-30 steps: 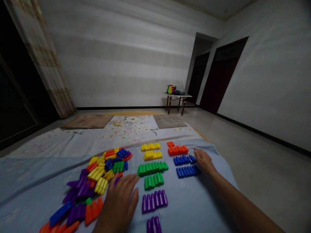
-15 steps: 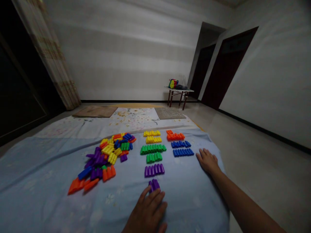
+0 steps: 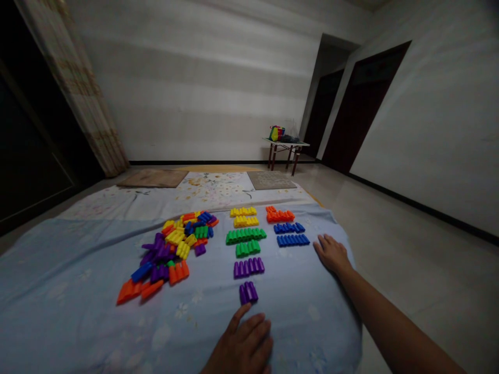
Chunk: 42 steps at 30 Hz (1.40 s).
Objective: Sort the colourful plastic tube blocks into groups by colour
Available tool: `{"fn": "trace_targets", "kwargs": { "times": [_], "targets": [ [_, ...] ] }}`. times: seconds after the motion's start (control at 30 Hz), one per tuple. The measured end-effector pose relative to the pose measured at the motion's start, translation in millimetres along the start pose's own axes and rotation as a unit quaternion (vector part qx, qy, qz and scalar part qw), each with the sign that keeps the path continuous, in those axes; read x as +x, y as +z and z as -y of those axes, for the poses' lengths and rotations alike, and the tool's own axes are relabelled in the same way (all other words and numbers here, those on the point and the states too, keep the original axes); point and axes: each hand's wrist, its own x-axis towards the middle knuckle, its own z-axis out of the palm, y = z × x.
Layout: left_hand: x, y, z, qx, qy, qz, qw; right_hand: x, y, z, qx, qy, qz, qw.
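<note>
Purple piece (image 3: 248, 293): twelve o'clock of left grip (image 3: 239, 344); square with light nudges.
Left grip: loosely open, nothing showing.
Right grip (image 3: 331, 254): likewise.

Yellow pieces (image 3: 246, 222), green pieces (image 3: 246, 236), purple pieces (image 3: 249, 268), blue pieces (image 3: 293, 240), orange pieces (image 3: 280, 216); multicoloured heap (image 3: 176, 237); light-blue flower-patterned cloth (image 3: 290, 296).

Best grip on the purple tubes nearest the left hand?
Probably pinch the purple tubes by their outer left and right sides, coming from above with the left hand: they lie side by side on the blue cloth, both outer sides exposed.
</note>
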Motion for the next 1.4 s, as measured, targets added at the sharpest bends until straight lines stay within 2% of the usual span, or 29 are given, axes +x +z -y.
{"fn": "trace_targets", "kwargs": {
  "times": [0.3, 0.4, 0.47, 0.53, 0.6, 0.67, 0.73, 0.77, 0.83, 0.9, 1.0, 1.13, 1.3, 1.4],
  "targets": [
    [-1.5, 7.8, -12.5, 0.0, -0.001, -0.03, 1.0, -11.9, 4.2, -10.2, 0.003, 0.006, -0.017, 1.0],
    [0.2, 7.0, -8.5, -0.008, 0.002, -0.031, 1.0, -10.4, -9.1, -2.8, 0.06, 0.022, -0.07, 0.995],
    [6.2, -1.2, -1.6, -0.025, -0.003, -0.03, 0.999, -11.7, -25.3, 9.0, 0.155, 0.019, -0.131, 0.979],
    [16.9, -16.1, 10.6, -0.059, -0.043, -0.012, 0.997, -18.3, -44.9, 28.9, 0.304, 0.005, -0.184, 0.935],
    [29.3, -34.0, 28.9, -0.09, -0.13, 0.029, 0.987, -31.6, -64.1, 57.3, 0.474, -0.002, -0.196, 0.858],
    [38.5, -49.3, 51.1, -0.072, -0.245, 0.059, 0.965, -49.7, -78.9, 90.7, 0.6, -0.007, -0.149, 0.786],
    [41.2, -58.3, 71.9, -0.054, -0.359, 0.065, 0.93, -68.2, -86.5, 122.8, 0.655, -0.031, -0.097, 0.748],
    [40.4, -60.2, 79.9, -0.048, -0.404, 0.072, 0.911, -76.0, -87.3, 136.4, 0.664, -0.053, -0.073, 0.742],
    [37.0, -59.6, 88.3, -0.052, -0.454, 0.094, 0.884, -87.4, -83.6, 155.8, 0.656, -0.096, -0.031, 0.748],
    [34.5, -55.4, 86.8, -0.079, -0.453, 0.126, 0.879, -93.6, -75.3, 164.7, 0.621, -0.138, -0.003, 0.772],
    [36.3, -47.2, 75.7, -0.138, -0.428, 0.168, 0.877, -99.0, -62.2, 164.5, 0.548, -0.206, 0.018, 0.811],
    [42.1, -39.1, 68.2, -0.198, -0.437, 0.227, 0.848, -106.9, -53.8, 160.3, 0.459, -0.273, 0.048, 0.844],
    [43.1, -35.2, 67.0, -0.216, -0.439, 0.314, 0.814, -113.1, -53.6, 162.4, 0.379, -0.322, 0.071, 0.864],
    [41.5, -34.3, 64.7, -0.214, -0.427, 0.336, 0.812, -114.8, -52.6, 163.1, 0.357, -0.34, 0.085, 0.866]
  ]
}}
